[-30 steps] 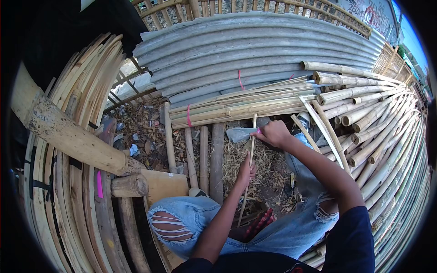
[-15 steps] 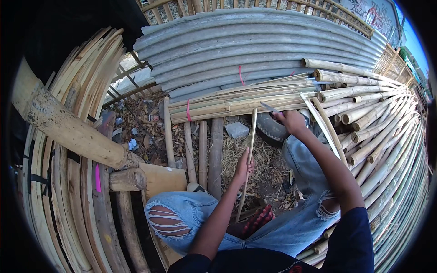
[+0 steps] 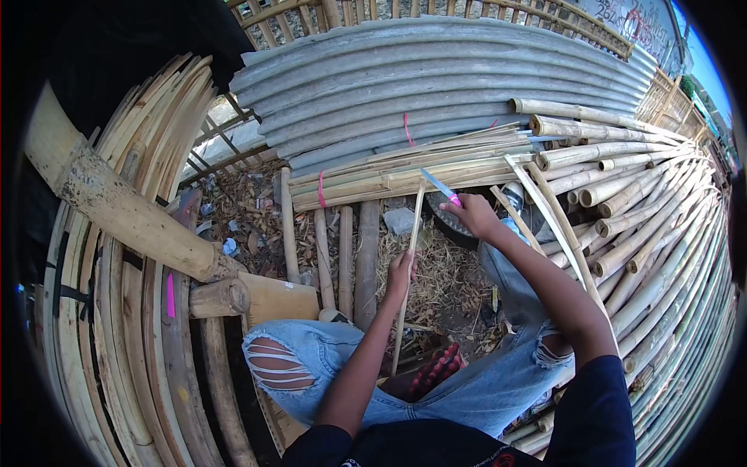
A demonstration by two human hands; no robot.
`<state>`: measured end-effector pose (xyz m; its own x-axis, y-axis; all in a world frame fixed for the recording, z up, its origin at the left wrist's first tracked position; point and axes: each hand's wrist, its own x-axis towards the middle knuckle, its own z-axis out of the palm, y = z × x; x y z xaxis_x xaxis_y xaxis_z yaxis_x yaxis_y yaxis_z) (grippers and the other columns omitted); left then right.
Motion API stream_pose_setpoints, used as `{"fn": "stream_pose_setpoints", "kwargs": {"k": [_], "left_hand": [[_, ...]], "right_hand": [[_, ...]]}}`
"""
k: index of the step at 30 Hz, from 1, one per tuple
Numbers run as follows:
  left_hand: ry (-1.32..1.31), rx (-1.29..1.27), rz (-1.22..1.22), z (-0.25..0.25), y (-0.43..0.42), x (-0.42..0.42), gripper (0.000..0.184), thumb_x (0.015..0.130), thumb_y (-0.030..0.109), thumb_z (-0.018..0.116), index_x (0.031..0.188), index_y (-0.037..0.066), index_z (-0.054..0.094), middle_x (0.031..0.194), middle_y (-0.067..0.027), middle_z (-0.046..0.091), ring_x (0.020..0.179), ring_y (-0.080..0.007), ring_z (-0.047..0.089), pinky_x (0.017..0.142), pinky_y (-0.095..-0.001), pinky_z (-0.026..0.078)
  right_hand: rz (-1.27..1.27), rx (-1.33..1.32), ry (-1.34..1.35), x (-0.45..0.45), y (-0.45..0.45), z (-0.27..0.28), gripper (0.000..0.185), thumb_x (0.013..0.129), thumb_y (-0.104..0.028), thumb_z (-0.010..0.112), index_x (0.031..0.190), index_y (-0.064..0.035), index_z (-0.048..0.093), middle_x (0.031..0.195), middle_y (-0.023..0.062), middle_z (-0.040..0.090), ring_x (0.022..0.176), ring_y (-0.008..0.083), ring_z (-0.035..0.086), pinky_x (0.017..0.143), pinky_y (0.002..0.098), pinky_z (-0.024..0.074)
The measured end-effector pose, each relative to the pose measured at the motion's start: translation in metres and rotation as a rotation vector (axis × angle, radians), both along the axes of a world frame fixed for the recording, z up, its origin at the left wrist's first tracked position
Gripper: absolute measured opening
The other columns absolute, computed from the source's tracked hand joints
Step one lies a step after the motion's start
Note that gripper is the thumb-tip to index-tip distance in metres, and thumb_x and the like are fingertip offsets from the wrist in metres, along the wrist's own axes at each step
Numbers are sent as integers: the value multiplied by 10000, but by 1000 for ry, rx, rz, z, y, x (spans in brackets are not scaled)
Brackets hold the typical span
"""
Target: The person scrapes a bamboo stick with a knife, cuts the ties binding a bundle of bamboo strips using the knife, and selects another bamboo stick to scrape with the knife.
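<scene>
My left hand (image 3: pixel 401 274) is closed around the middle of a thin bamboo strip (image 3: pixel 416 222), which stands nearly upright between my legs. In my right hand (image 3: pixel 475 216) is a knife with a pink-marked handle, gripped with its blade (image 3: pixel 438 185) pointing up and to the left. The blade tip lies close to the strip's upper end; whether they touch I cannot tell. Behind the strip's top lies a bundle of split bamboo slats (image 3: pixel 366 180), bound with pink ties.
Bamboo poles (image 3: pixel 622 194) are stacked along the right. Long split pieces (image 3: pixel 148 342) and a thick bamboo post (image 3: pixel 132 210) stand at the left. A corrugated sheet (image 3: pixel 443 78) leans behind the bundle. A dark tire (image 3: pixel 453 226) and a stone (image 3: pixel 399 221) lie on the littered ground.
Both hands have shifted slightly left, the strip moving with the left one. The knife has turned so its blade points more upward, near the strip's top.
</scene>
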<state>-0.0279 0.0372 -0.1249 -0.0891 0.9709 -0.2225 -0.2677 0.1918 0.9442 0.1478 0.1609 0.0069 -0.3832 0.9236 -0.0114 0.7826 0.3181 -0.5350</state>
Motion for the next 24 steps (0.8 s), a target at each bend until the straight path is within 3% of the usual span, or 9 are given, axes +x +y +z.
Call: {"fn": "stream_pose_setpoints", "kwargs": {"k": [2,6,11,13,14,15,17,18,24], "left_hand": [[7,-15,-6,10,0,2,350,963,295,392,1112,36,575,650,36,437,542,-47,425,494,-189,384],[54,47,-103,22,3,7,325,954,275,426,1115,33,571,682,25,497,577,-56,480,539,-196,416],[-85,31,-113,31,-21,5,417,947,371,412,1175,39,520,851,-38,611,731,-95,581,679,-236,473],[-274,-152,-201,26,-41,8,472,937,427,400,1208,51,491,892,-51,615,775,-114,586,718,-253,478],[-288,-191,-241,18,-45,10,415,927,443,415,1062,67,529,776,-28,585,674,-119,570,622,-244,468],[-291,-188,-236,9,-46,7,415,927,443,415,1062,67,529,776,-28,585,674,-119,570,622,-244,468],[-366,-127,-327,-2,-49,5,315,925,408,448,860,103,490,631,11,492,536,-102,501,490,-222,406],[-272,-161,-240,0,-47,10,285,919,360,486,756,137,415,537,49,370,418,-65,379,397,-203,294],[-476,-162,-313,5,-45,1,198,925,293,481,804,143,432,494,80,287,351,-26,261,343,-174,193]], "right_hand": [[-105,-288,351,-13,-10,-12,404,715,-308,739,844,17,538,667,125,624,611,218,624,591,337,485],[-94,-184,471,-37,-27,-26,386,633,-202,794,777,0,498,646,85,578,642,183,599,604,331,475],[-132,-65,492,-47,-17,-34,355,634,-161,787,740,-6,485,625,59,535,615,161,562,592,302,467],[-37,-208,909,-49,-5,-45,347,654,-164,780,724,-6,480,627,66,536,614,168,577,572,303,467],[-17,-247,1062,-49,-10,-42,330,717,-184,741,708,-1,467,608,72,538,626,175,601,558,307,471],[-12,-249,1059,-48,-19,-26,330,717,-184,741,708,-1,467,608,72,538,626,175,601,558,307,471],[-185,-266,496,-45,-32,-4,337,801,-283,660,733,-1,488,596,103,554,637,253,624,573,366,484],[-110,-85,330,-43,-32,-6,387,863,-395,541,781,-17,524,618,159,576,649,341,609,582,442,475],[447,223,-225,-24,-75,-34,481,884,-499,422,802,-43,553,595,166,572,592,364,584,534,469,452]]}}
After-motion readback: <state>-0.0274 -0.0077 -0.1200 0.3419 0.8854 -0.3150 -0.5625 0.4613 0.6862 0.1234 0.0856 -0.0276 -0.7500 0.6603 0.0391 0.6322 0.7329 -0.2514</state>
